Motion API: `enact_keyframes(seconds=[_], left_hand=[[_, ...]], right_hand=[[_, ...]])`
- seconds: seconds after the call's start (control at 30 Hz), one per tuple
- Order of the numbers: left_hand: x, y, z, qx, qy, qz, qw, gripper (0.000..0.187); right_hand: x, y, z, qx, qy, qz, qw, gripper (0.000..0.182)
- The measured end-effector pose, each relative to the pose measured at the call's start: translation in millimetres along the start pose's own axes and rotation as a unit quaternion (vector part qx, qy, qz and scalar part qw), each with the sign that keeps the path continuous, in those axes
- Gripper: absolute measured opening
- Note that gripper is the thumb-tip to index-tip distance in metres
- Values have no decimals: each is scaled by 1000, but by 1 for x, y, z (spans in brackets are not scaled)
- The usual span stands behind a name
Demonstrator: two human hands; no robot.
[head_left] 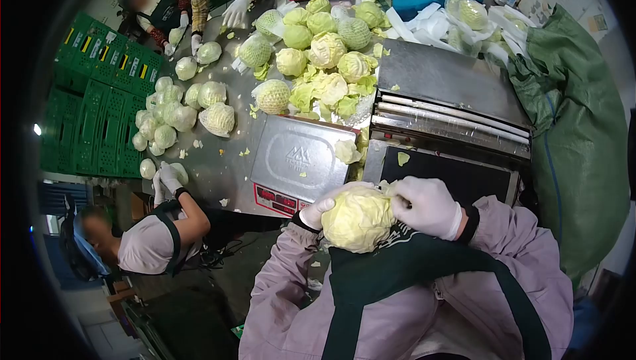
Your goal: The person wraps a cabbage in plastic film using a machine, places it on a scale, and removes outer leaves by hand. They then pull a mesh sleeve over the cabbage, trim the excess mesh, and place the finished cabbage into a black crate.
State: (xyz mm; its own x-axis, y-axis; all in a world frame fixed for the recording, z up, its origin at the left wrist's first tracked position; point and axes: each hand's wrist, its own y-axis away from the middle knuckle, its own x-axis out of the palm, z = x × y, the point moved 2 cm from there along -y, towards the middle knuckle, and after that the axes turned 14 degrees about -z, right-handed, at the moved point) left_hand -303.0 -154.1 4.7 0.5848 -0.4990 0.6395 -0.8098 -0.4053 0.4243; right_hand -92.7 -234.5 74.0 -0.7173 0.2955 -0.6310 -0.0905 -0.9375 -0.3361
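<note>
A pale green cabbage is held close against the front of my dark green apron. My left hand, in a white glove, is wrapped round its left and far side, with part of the fingers hidden behind it. My right hand, also gloved in white, is closed at the cabbage's right upper edge, its fingertips pinched together; whatever lies between them is too small to make out. Just beyond the cabbage is a weighing scale with a red display, and a small cabbage piece lies at its right edge.
A wrapping machine with rollers stands to the right, beside a large green sack. Cabbages, some in foam nets, are heaped at the back. Wrapped cabbages lie left, near green crates. Co-workers stand left and far back.
</note>
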Motion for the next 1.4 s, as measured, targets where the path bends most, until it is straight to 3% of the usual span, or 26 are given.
enact_keyframes(seconds=[0.13, 0.17, 0.23, 0.33, 0.43, 0.5, 0.57, 0.7, 0.83, 1.03, 1.4], left_hand=[[0, -2, -4, 30, -18, 48, 998, 105], [1, -2, -6, 45, -31, 62, 997, 106], [0, -2, -4, 51, -30, 65, 996, 106], [3, -2, -7, 43, -37, 68, 996, 107], [6, -2, -10, 35, -45, 72, 996, 108], [6, -5, -9, 38, -47, 79, 995, 107], [3, -8, -3, 47, -49, 88, 994, 106], [7, -17, -11, 23, -85, 117, 989, 107], [8, -23, -14, 10, -119, 135, 984, 109], [6, -25, -13, 3, -127, 132, 983, 110], [5, -31, -12, -12, -150, 132, 980, 104]], right_hand=[[-3, -15, -35, 70, -62, -30, 995, 5], [-4, -18, -48, 56, 34, 13, 998, 9], [-8, -18, -49, 6, 17, 75, 997, 20], [-8, -16, -20, -45, -168, 86, 981, 41], [-7, -3, 2, -90, -210, 126, 965, 42], [-5, 2, 4, -74, -213, 106, 968, 37], [-8, 2, 2, -21, -213, 153, 965, 30], [-9, -14, -16, 130, -316, 270, 900, 22], [-6, -19, -27, 173, -340, 301, 874, 18], [-6, -3, -24, 182, -312, 230, 904, 14], [-4, 12, -35, 270, -393, 167, 863, 13]])
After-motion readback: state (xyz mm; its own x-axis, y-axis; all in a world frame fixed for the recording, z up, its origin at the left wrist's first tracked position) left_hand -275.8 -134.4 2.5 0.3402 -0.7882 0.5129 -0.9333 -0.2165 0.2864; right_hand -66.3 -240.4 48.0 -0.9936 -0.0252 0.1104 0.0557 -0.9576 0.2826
